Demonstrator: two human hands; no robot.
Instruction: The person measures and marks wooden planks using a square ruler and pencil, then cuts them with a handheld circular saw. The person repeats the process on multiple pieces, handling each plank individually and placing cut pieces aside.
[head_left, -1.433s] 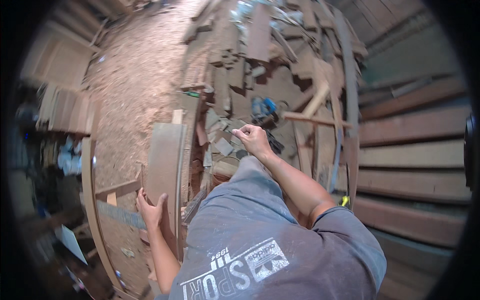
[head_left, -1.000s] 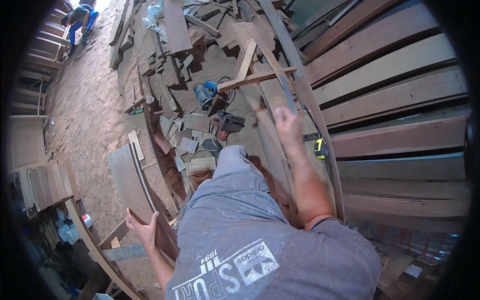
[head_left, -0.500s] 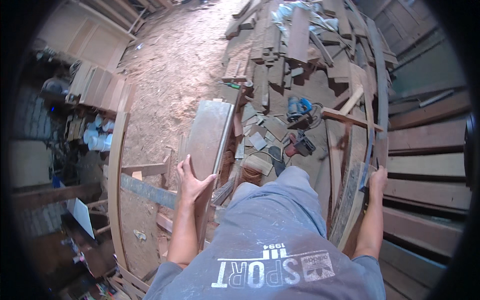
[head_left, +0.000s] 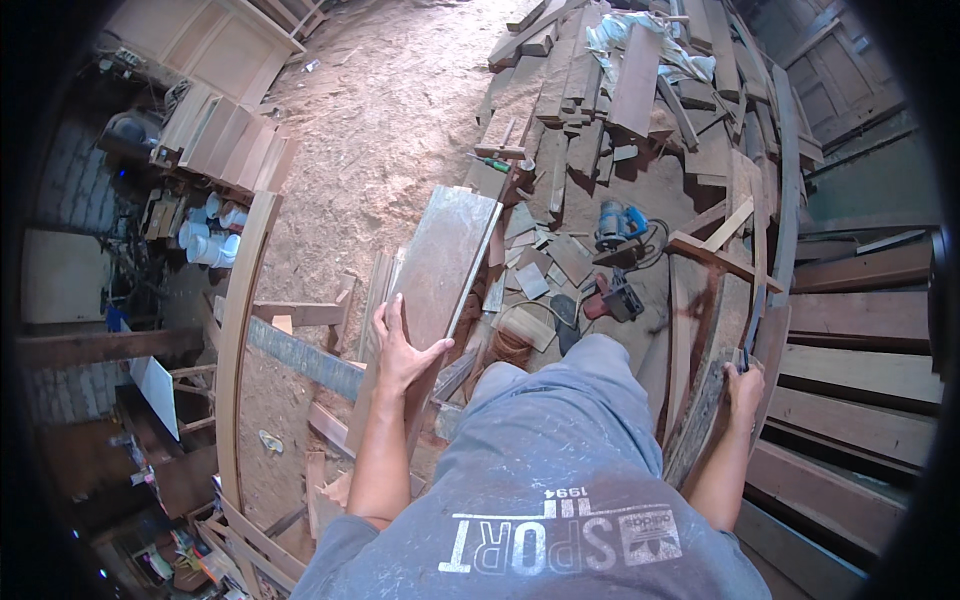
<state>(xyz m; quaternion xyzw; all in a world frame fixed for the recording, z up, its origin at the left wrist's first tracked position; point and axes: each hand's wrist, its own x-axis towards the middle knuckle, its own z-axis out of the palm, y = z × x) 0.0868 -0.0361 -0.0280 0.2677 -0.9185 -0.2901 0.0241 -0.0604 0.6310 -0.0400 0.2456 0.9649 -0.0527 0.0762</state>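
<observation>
A flat brown board [head_left: 445, 260] slants up in front of me on the left, with a pale edge along its right side. My left hand [head_left: 405, 358] grips it near its lower part, the thumb over the right edge and the fingers along the left. At the far right, my right hand [head_left: 744, 388] is closed beside the rough timber [head_left: 708, 375]. A small dark thing pokes out at its fingertips, too small to name. Just beyond runs a thin blue-grey strip [head_left: 757, 312], and whether the hand holds it is unclear.
A blue router [head_left: 618, 222] and a red-and-black power tool [head_left: 613, 298] lie on the dusty floor among wood offcuts [head_left: 572, 257]. Stacked planks [head_left: 635, 80] stand ahead. More boards [head_left: 860, 310] lie at right. A long upright beam [head_left: 245, 330] and white buckets [head_left: 212, 245] are at left.
The whole view has shifted a little to the right and tilted. My left hand keeps its grip on the board; my right hand has drawn slightly back and closer to my body.
</observation>
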